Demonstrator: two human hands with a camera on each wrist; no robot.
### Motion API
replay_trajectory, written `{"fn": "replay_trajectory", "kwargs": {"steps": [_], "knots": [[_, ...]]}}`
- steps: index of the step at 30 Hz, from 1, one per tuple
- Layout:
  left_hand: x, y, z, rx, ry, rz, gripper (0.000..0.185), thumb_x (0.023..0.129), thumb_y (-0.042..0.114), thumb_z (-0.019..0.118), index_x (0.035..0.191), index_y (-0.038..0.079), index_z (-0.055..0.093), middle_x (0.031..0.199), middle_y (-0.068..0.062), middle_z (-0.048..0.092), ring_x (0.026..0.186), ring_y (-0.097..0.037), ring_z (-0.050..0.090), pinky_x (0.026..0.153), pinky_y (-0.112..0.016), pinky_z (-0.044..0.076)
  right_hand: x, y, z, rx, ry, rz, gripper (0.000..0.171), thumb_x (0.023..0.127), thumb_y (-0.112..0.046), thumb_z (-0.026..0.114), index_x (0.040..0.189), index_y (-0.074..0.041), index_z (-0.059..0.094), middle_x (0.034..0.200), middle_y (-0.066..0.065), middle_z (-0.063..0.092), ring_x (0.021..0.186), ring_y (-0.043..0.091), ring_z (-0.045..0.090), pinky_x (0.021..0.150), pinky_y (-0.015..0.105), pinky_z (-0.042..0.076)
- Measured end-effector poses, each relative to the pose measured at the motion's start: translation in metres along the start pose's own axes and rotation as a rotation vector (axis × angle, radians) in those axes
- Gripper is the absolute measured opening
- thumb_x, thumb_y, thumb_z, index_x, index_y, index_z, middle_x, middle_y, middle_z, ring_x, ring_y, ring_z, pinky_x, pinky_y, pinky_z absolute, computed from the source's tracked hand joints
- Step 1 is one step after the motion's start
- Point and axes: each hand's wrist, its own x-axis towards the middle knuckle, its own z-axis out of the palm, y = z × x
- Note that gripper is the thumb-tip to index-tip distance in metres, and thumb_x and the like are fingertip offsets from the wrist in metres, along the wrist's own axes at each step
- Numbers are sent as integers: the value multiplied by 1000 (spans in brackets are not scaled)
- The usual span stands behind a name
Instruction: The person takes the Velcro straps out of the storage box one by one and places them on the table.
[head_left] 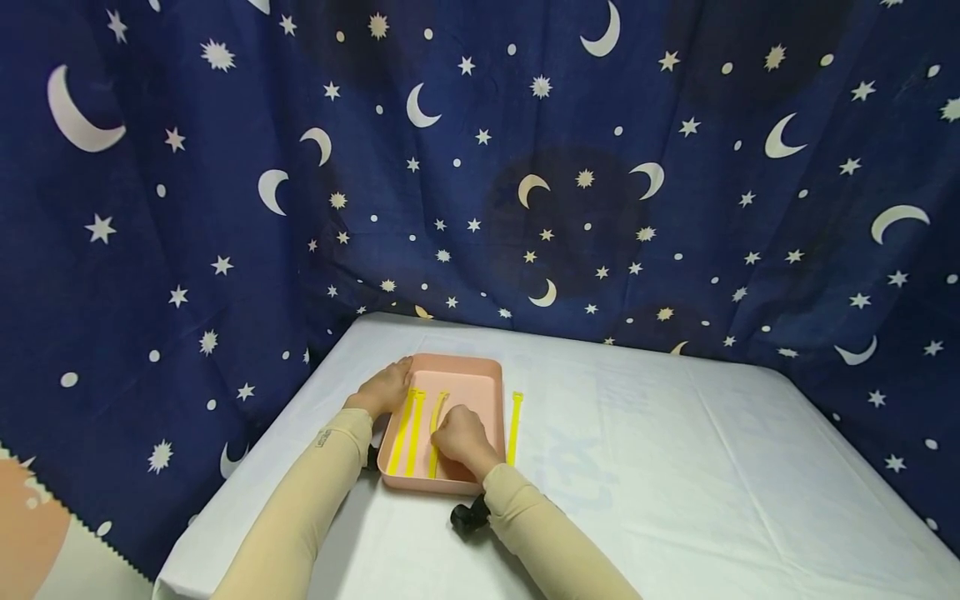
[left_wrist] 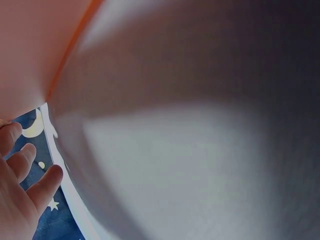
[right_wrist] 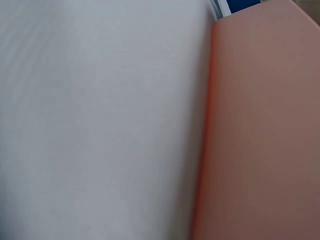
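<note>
A pink tray (head_left: pixel 474 385) lies on the white-covered table. At its far left rim rests my left hand (head_left: pixel 387 387); in the left wrist view, the left fingers (left_wrist: pixel 45 190) are spread beside the tray's outer wall. Over the tray's middle, my right hand (head_left: pixel 460 437) pinches a slightly bowed yellow strap (head_left: pixel 437 410) with a small wider head at its far end. Left of it in the tray lie two similar straps, one yellow strap (head_left: pixel 415 433) beside another yellow strap (head_left: pixel 401 433). The right wrist view shows the tray wall (right_wrist: pixel 260 125) but no fingers.
One more yellow strap (head_left: pixel 514 427) lies on the table just outside the tray's right wall. White cloth (head_left: pixel 675 467) covers the table. A dark blue curtain (head_left: pixel 480 183) with moons and stars hangs behind and to the left. A black wrist camera (head_left: pixel 469 517) sits below my right wrist.
</note>
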Motion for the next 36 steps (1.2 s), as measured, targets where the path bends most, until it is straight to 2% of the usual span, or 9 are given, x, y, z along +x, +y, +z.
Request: {"fn": "replay_trajectory", "kwargs": {"steps": [5,12,19,26,36], "knots": [[1,0,0,1,1,6,55,110,25,32,157,-3,24,163,-20,28,152,-36,27,128,-49,21,0,2,-4,40,-20,5,49,79,-4,72,42,-16,42,39,-8,34,38,9,30,40,19,25],[3,-2,1,4,-1,9,54,110,24,33,157,-2,25,163,-20,29,151,-37,28,127,-49,22,0,3,-7,96,-63,22,38,87,-11,75,52,-8,61,47,-2,61,44,11,51,45,19,37],[3,-2,2,-7,-4,2,54,110,24,33,157,-1,25,164,-19,29,151,-37,28,127,-50,23,-1,5,-8,151,-72,12,38,89,-12,74,55,-8,59,50,-1,60,46,11,50,43,19,35],[3,-2,2,1,-2,-4,54,110,25,32,157,-1,24,163,-19,29,152,-36,28,127,-49,22,-2,5,-8,180,-68,5,31,91,-14,73,62,-5,65,54,-1,62,50,11,53,48,19,39],[2,-3,1,3,4,5,54,110,24,32,157,-2,25,163,-21,29,151,-36,29,127,-49,23,-1,5,-10,298,-75,36,23,91,-11,71,71,-2,69,61,4,68,51,10,58,42,16,41]]}}
